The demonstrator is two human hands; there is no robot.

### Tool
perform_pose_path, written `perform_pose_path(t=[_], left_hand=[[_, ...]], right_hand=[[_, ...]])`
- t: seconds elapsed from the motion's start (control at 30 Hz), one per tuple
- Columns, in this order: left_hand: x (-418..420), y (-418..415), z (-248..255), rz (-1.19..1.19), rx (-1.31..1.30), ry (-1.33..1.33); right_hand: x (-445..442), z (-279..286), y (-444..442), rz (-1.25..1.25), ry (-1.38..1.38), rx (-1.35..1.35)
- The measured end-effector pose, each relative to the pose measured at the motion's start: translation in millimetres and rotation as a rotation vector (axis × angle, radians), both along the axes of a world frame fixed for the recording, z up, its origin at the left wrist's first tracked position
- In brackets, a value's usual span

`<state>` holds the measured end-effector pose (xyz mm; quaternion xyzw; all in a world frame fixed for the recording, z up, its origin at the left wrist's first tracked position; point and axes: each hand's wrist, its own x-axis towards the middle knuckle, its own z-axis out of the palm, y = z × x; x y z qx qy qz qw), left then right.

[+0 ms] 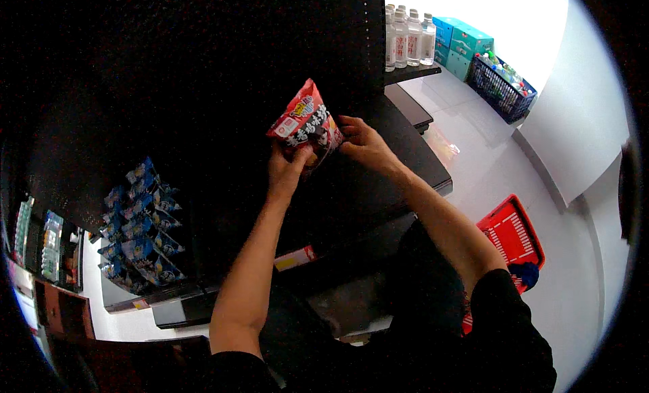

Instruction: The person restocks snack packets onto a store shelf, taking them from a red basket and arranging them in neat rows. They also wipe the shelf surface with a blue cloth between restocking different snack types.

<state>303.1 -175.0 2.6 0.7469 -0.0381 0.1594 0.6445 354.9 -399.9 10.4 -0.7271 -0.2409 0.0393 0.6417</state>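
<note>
A red snack bag [307, 119] with white printed characters is held tilted above a black shelf [350, 190]. My left hand [289, 167] grips its lower left part, with the thumb across the front. My right hand [366, 144] is at the bag's right edge, thumb and fingers apart; whether they touch the bag I cannot tell. A red and yellow price tag [294, 258] sits on the shelf's front edge, below the bag and between my forearms.
Blue snack bags [139, 231] stand in rows at left. Water bottles [413, 40] fill a shelf at upper right, near teal boxes [469, 40] and a dark blue crate [499, 89] of bottles. A red shopping basket [514, 236] lies on the floor at right.
</note>
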Motion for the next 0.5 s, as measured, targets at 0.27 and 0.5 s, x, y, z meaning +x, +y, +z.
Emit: perform_pose_path(t=[0.27, 0.5], left_hand=[[16, 0, -5, -0.038, -0.029, -0.016], [62, 17, -18, 0.108, 0.017, 0.006]], right_hand=[[23, -8, 27, -0.186, -0.048, -0.228], [46, -19, 45, -0.2, -0.129, -0.104]])
